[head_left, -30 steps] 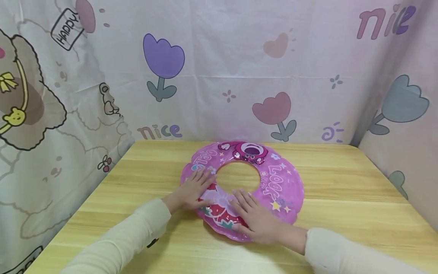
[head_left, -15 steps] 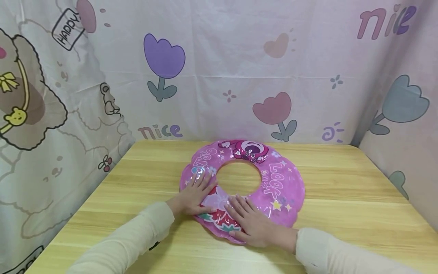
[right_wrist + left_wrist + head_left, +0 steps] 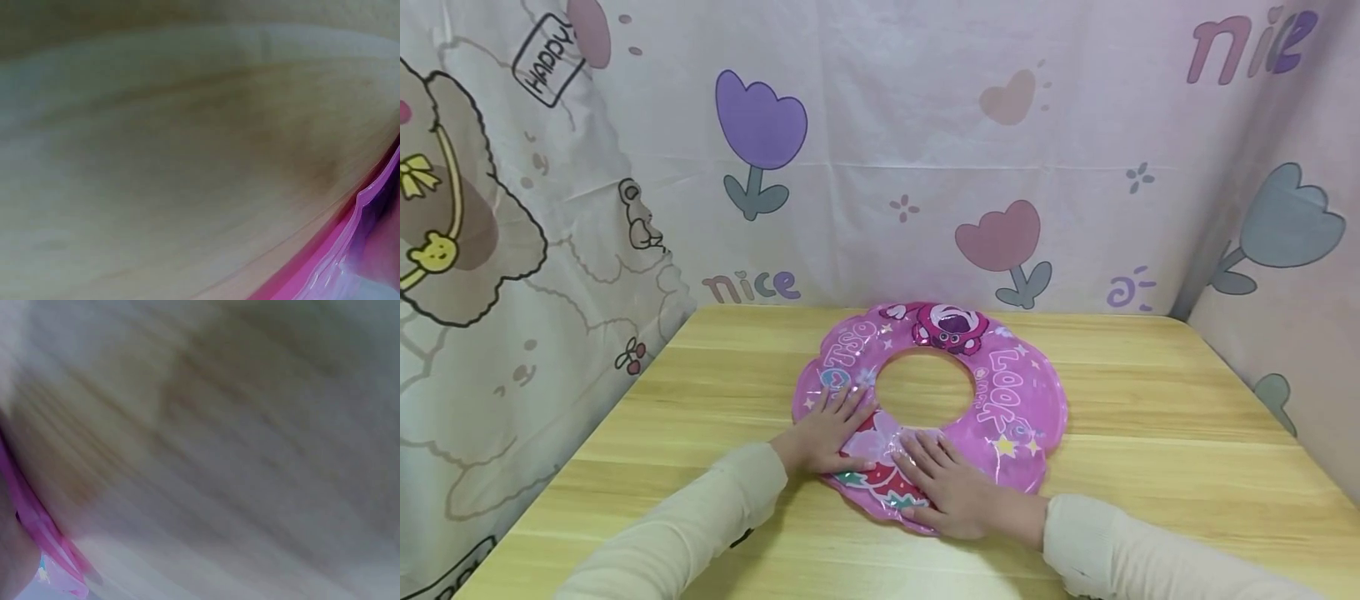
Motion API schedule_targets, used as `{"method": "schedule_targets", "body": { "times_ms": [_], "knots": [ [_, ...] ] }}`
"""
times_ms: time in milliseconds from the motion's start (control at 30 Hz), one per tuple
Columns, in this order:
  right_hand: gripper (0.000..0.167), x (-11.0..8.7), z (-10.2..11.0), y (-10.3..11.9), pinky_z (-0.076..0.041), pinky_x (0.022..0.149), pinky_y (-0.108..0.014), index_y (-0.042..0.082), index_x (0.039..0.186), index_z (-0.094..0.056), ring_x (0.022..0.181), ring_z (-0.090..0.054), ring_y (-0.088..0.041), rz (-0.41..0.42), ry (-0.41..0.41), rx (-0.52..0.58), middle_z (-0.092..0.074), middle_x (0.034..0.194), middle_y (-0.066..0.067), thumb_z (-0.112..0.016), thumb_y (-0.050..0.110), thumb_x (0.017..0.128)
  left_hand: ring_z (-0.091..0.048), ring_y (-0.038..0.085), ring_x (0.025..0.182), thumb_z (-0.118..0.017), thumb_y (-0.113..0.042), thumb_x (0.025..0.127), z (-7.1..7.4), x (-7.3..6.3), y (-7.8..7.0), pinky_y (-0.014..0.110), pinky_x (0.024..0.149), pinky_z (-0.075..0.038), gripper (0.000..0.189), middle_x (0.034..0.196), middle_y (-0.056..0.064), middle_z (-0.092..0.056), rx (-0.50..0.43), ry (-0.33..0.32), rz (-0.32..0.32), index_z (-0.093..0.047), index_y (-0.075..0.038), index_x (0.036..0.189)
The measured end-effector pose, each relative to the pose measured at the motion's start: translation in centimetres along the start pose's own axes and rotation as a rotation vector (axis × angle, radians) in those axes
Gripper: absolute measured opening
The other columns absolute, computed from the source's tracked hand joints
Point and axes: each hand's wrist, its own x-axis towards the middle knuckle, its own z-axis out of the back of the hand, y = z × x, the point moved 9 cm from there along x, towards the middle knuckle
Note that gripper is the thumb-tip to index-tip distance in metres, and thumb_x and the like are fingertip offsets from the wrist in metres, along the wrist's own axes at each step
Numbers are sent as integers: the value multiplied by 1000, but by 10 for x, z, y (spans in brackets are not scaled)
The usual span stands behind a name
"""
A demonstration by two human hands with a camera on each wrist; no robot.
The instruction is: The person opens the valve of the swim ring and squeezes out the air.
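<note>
A pink inflatable swim ring (image 3: 1022, 400) lies flat on the table, printed with a bear, white lettering, stars and strawberries. My left hand (image 3: 831, 433) rests on its near left part with fingers spread out straight. On the near side, my right hand (image 3: 953, 487) presses flat over the strawberry print, fingers extended. The left wrist view catches only the ring's pink edge (image 3: 37, 519) beside a bit of the hand. In the right wrist view, the ring's seam edge (image 3: 337, 244) shows at lower right, with skin next to it.
The wood-grain table (image 3: 1150, 400) extends on both sides of the ring. A cloth backdrop (image 3: 880, 100) with tulips and "nice" lettering hangs at the back edge, and more printed cloth hangs at left (image 3: 572, 333) and right.
Over the second, both hands have shifted slightly, the right a little to the left and the left slightly right. The ring's far part rises a touch in view. Both hands stay on it.
</note>
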Motion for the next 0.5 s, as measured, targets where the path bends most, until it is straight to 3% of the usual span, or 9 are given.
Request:
{"method": "schedule_targets", "body": {
  "times_ms": [333, 500],
  "knots": [
    [70, 2, 3, 0, -14, 115, -54, 10, 148, -24, 143, -13, -34, 18, 23, 31, -17, 155, -14, -36, 53, 95, -7, 36, 144, -40, -75, 80, -3, 3, 3, 59, 113, -10, 92, 157, 12, -9, -62, 56, 19, -15, -21, 150],
    [68, 3, 8, -1, -17, 115, -51, 10, 146, -29, 142, -18, -33, 22, 17, 46, -23, 154, -13, -40, 53, 93, -13, 36, 143, -43, -74, 79, 1, 5, 3, 59, 113, -15, 89, 156, 12, -15, -47, 47, 26, -22, -22, 149]
  ]
}}
